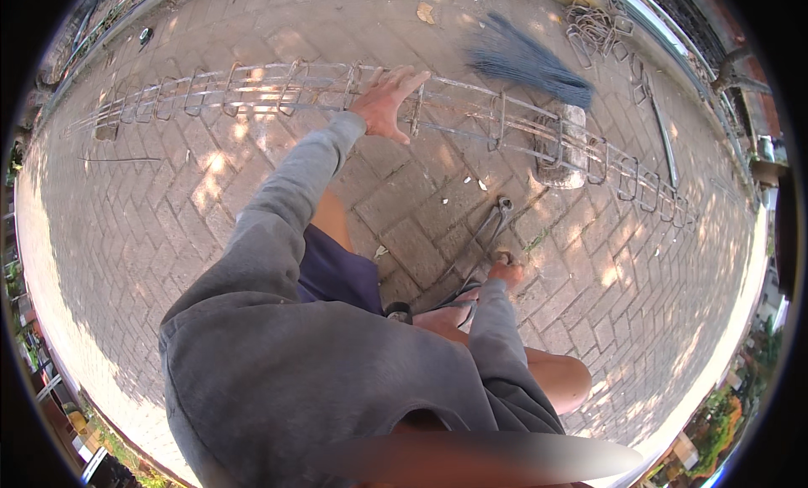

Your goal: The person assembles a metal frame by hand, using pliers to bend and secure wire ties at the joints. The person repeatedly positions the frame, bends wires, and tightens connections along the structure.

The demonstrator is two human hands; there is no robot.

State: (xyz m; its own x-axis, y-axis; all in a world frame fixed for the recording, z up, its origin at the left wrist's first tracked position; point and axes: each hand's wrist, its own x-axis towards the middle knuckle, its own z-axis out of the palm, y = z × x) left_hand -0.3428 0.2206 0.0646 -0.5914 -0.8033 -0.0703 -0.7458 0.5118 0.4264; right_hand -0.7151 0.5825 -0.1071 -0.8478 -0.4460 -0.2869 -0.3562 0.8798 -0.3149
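A long rebar cage (286, 84), made of thin rods with square stirrups, stretches across the paving in front of me. My left hand (389, 101) reaches over its middle, fingers spread and thumb apart. Whether the palm touches the rods I cannot tell. Low on the right, by my foot, my right hand (507, 272) is closed; what its fingers hold, if anything, is hidden. Just beyond that hand lies a pair of metal pincers (503, 205), jaws pointing away from me, its long handles running back toward my sandal (461, 301).
A pale block (572, 170) sits under the cage's right part, another block (107, 132) under its left end. Beyond lies a bundle of dark tie wire (530, 63). Loose stirrups (593, 32) are piled at the far right, near a metal bar (665, 138). A thin rod (118, 160) lies at left.
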